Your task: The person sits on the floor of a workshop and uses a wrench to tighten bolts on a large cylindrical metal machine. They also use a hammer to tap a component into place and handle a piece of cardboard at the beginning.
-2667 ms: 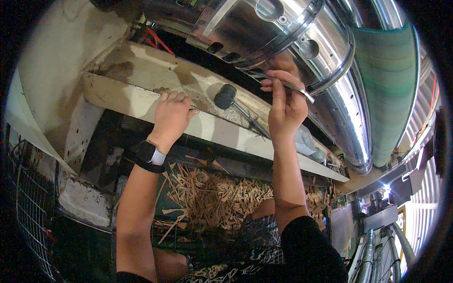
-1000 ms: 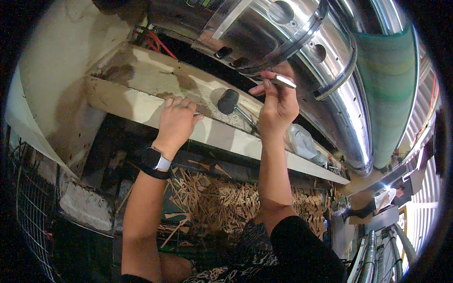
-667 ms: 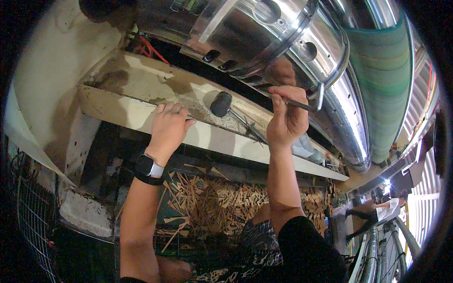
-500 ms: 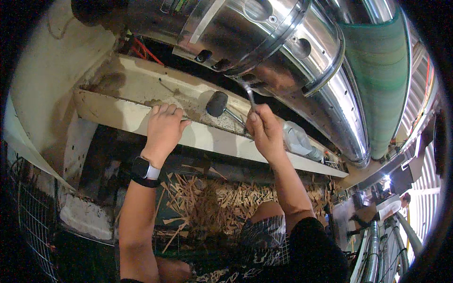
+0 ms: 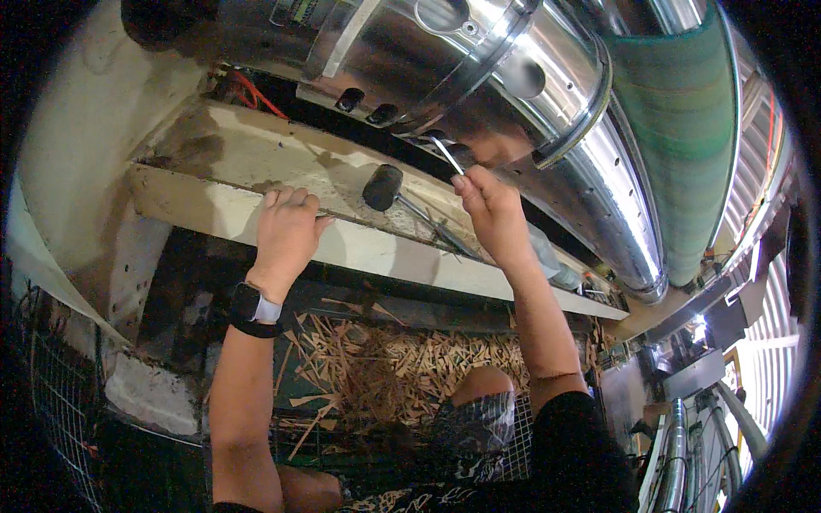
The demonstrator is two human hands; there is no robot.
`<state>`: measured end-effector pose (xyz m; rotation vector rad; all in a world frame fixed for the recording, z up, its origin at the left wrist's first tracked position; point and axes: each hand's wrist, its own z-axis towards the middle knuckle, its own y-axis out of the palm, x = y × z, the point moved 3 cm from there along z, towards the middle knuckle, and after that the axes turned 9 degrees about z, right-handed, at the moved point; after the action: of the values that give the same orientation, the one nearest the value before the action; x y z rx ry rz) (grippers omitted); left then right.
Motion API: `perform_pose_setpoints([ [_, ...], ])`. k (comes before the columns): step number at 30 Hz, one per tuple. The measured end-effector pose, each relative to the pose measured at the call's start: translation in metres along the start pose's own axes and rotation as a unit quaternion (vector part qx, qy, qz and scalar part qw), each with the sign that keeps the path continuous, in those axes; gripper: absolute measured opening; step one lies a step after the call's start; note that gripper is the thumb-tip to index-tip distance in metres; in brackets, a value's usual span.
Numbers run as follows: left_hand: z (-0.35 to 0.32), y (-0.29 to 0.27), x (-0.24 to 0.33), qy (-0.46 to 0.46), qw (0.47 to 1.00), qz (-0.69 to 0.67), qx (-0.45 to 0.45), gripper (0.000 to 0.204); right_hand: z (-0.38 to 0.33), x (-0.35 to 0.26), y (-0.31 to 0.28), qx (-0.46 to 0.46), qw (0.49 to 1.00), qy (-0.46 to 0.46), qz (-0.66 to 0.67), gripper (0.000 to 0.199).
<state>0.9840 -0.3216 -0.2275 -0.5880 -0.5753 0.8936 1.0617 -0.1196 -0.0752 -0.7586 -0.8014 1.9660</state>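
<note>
My right hand (image 5: 494,212) is closed on a slim silver hand tool (image 5: 447,156); its exact kind is hard to make out. The tool's far end meets a dark opening low on the shiny metal cylinder (image 5: 479,94). My left hand (image 5: 289,227), wearing a watch, lies over the edge of the cream metal trough (image 5: 184,198), fingers bent lightly and thumb apart, holding nothing. Between my hands a mallet (image 5: 382,186) with a black head lies in the trough, its handle slanting toward the right.
A clear plastic item (image 5: 545,255) lies in the trough beyond my right wrist. A green-covered roller (image 5: 680,154) runs beside the cylinder. Red cables (image 5: 256,92) show at the back left. Thin wood-coloured scraps (image 5: 410,363) cover the floor below, near my knee.
My right hand has moved slightly right and up, and the tool now slants at a different angle. The view has shifted a little; my left hand stays on the trough edge.
</note>
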Motion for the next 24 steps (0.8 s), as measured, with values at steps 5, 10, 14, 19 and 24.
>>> perform_pose_setpoints([
  [5,-0.001,0.000,0.003,-0.002,1.000,-0.003,0.009,0.028,-0.004,0.007,0.002,-0.023,0.998,0.033,-0.045,0.020],
  [10,-0.005,0.002,-0.004,0.021,0.999,-0.010,0.046,0.028,0.005,0.000,-0.007,-0.020,0.998,0.015,-0.063,0.020],
  [14,-0.002,0.003,-0.002,0.007,1.000,-0.003,0.020,0.028,-0.006,0.013,0.011,-0.061,0.975,0.160,0.143,0.029],
  [19,-0.001,0.005,0.000,0.010,0.999,-0.013,0.042,0.028,-0.021,-0.009,0.054,-0.043,0.842,0.266,0.467,0.036],
  [24,0.001,0.009,-0.001,-0.003,1.000,-0.008,0.011,0.030,-0.021,-0.014,0.073,0.009,0.769,0.250,0.589,0.035],
])
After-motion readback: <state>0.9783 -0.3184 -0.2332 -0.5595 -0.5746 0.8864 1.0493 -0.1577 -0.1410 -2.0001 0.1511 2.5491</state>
